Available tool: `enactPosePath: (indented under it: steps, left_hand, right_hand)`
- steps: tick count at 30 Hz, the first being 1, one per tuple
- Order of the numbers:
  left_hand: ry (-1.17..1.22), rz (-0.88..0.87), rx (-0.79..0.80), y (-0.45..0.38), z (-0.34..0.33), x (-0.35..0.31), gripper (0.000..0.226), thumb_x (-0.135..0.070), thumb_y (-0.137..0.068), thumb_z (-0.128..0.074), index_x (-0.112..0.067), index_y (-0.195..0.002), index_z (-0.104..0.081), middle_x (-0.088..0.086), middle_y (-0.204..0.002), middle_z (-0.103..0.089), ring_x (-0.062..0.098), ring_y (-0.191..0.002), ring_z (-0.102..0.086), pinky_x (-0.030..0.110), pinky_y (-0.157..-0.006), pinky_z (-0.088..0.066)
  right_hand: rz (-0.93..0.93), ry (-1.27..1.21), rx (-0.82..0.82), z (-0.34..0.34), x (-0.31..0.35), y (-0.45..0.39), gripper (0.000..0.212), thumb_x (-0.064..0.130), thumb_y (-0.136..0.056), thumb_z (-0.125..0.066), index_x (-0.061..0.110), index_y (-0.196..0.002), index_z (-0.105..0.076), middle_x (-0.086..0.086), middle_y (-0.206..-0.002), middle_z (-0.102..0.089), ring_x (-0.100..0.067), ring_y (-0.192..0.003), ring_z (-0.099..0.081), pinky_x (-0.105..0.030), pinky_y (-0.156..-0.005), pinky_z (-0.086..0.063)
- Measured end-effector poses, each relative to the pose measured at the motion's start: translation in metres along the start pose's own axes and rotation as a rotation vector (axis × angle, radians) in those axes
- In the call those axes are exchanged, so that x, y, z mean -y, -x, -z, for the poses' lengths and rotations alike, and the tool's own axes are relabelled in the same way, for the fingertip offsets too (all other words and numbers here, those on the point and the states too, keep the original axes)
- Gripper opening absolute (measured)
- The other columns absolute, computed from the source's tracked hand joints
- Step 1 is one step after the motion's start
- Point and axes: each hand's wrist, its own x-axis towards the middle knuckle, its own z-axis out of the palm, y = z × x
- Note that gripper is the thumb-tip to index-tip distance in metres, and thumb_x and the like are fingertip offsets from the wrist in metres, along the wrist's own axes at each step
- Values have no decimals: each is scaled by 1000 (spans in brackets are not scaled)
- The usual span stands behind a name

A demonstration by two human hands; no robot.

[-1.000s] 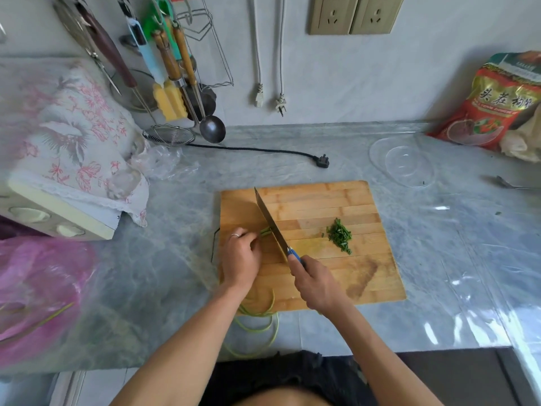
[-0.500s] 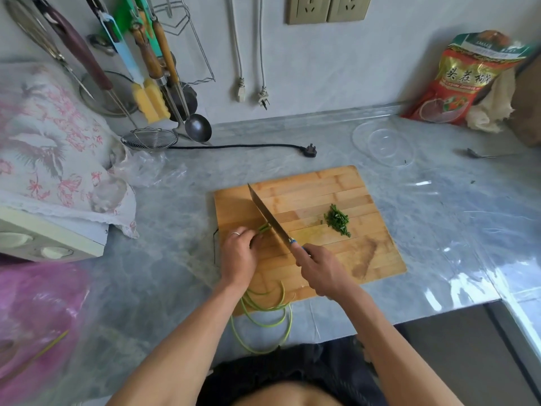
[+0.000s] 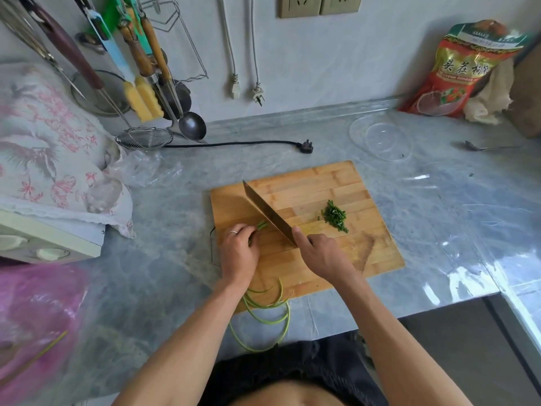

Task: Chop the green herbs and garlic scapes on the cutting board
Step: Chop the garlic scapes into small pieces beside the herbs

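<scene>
From the head camera, a rectangular bamboo cutting board lies on the grey marbled bench, its near edge close to the bench's front edge. The left hand, a silver ring on one finger, rests on the board's left side with its fingers curled down over a bunch of thin green garlic scapes, pinning their cut ends to the wood. The long stems run back under the wrist and loop off the board's near edge and over the front of the bench. The right hand grasps the handle of a broad steel kitchen knife, forefinger stretched along the top of the blade. The blade runs diagonally towards the board's far left corner, just beside the scape ends; whether its edge touches the board I cannot tell. A small heap of chopped green herbs sits towards the board's right side, well apart from both hands. Near the bench's far right edge stand a clear glass bowl and a red printed food bag. A black power plug lies beyond the board.
</scene>
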Motion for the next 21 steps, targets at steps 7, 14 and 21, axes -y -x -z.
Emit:
enactPosePath:
  steps: [7, 14, 21]
  left_hand:
    - [-8, -1, -2, 3, -2, 2, 10, -10, -85, -72, -6, -94, -74, 6, -94, -69, 27, -89, -63, 34, -72, -50]
    - [12, 26, -20, 3, -3, 0, 10, -6, -84, -72, -6, -94, -76, 5, -95, -71, 27, -89, -63, 31, -75, -49]
    - [0, 51, -13, 3, -3, -5, 7, -6, -82, -71, -6, -88, -75, 5, -88, -71, 27, -84, -63, 35, -70, -53]
  right_hand:
    - [17, -16, -9, -3, -5, -3, 62, 61, -98, -33, 14, -58, -37, -9, -59, -47, -27, -55, -46, -36, -57, -39]
    - [30, -61, 39, -13, -8, -2, 65, 65, -96, -30, 10, -62, -40, -11, -63, -52, -26, -59, -48, -41, -62, -43]
    - [62, -93, 60, -13, 0, -1, 61, 57, -100, -31, 7, -66, -39, -13, -65, -48, -23, -57, -41, -36, -55, -30]
